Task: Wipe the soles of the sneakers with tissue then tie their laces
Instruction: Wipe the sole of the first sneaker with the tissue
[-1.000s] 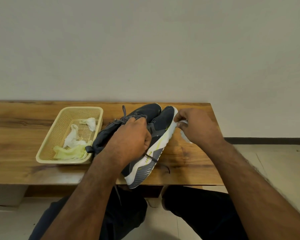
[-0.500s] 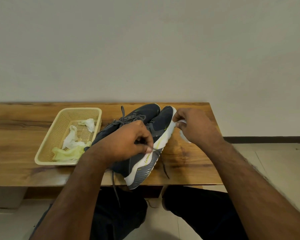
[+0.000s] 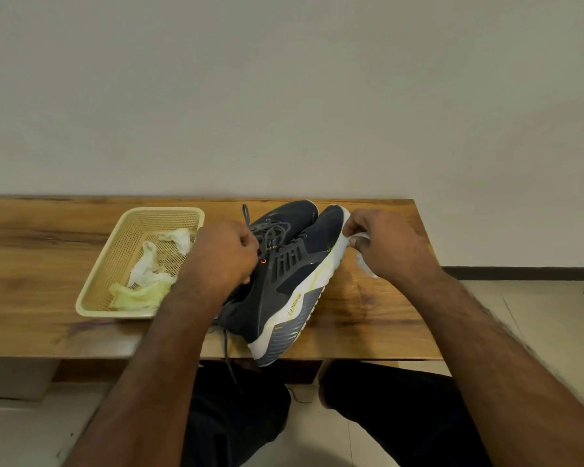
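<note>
The left hand (image 3: 226, 254) is sliding up from the sneaker's (image 3: 290, 281) heel to grip its laces (image 3: 270, 230), while the right hand (image 3: 381, 244) is still pinching tissue (image 3: 363, 235) against the toe sole, so wiping is continuing.

One head camera looks forward and down, close over the bench's (image 3: 368, 318) near edge, facing the wall (image 3: 284, 96).

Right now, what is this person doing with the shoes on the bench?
A person is cleaning a pair of dark sneakers on a wooden bench. The right hand pinches a white tissue against the white sole edge near the toe. The left hand holds the shoes at the laces, which hang untied. Crumpled used tissues lie in the yellow basket beside them.
</note>
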